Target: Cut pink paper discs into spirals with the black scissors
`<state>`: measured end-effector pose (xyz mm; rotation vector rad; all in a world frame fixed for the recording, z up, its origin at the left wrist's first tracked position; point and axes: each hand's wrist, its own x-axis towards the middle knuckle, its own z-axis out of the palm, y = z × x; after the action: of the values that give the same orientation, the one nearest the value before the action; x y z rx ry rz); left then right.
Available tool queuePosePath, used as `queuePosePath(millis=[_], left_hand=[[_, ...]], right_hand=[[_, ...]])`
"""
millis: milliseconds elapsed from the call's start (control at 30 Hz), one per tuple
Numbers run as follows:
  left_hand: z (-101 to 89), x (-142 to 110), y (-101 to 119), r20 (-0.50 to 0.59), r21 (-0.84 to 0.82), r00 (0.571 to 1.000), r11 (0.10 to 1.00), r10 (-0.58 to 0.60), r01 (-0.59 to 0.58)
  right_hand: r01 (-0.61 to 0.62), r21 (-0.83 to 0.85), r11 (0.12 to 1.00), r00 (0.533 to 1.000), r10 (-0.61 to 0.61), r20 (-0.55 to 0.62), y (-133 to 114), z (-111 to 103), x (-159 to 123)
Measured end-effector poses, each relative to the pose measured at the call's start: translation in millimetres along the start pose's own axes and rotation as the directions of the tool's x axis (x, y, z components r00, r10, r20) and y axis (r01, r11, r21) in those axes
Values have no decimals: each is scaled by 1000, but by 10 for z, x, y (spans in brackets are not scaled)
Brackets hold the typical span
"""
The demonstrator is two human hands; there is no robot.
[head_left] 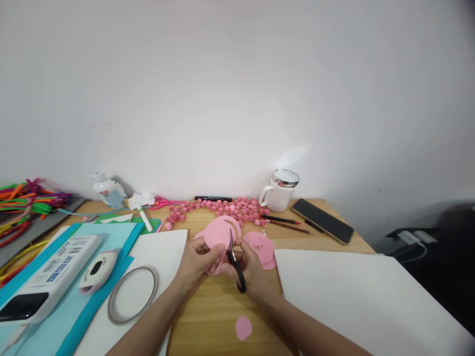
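My left hand (196, 259) pinches a pink paper disc (217, 231) held upright above the wooden table (208, 316). My right hand (252, 269) grips black-handled scissors (234, 259), whose blades point up into the disc's right edge. A curled spiral of pink paper (261, 245) lies just right of my hands. A small pink paper circle (244, 328) rests on the table near my forearms.
Several small pink paper rosettes (222, 207) lie behind, with a black marker (213, 199), pencils (284, 221), white mug (278, 192) and phone (322, 220). White sheets (356, 291) lie right; at left, blue paper (92, 232), tape ring (132, 294), hole punch (98, 271), white box (52, 277), pipe cleaners (22, 202).
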<state>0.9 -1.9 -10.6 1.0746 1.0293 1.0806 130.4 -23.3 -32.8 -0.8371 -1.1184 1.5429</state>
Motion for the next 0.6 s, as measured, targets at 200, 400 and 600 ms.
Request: queuePosePath(millis=[200, 400, 600], left_hand=[[41, -31, 27, -49, 11, 999, 1000, -8, 8], [62, -31, 60, -36, 19, 999, 1000, -7, 7], [49, -26, 58, -36, 8, 999, 1000, -9, 9]], right_hand=[[38, 12, 999, 999, -38, -18, -8, 18, 6], [26, -4, 1000, 1000, -26, -11, -53, 27, -4], [-1, -33, 999, 1000, 1, -14, -63, 20, -11]])
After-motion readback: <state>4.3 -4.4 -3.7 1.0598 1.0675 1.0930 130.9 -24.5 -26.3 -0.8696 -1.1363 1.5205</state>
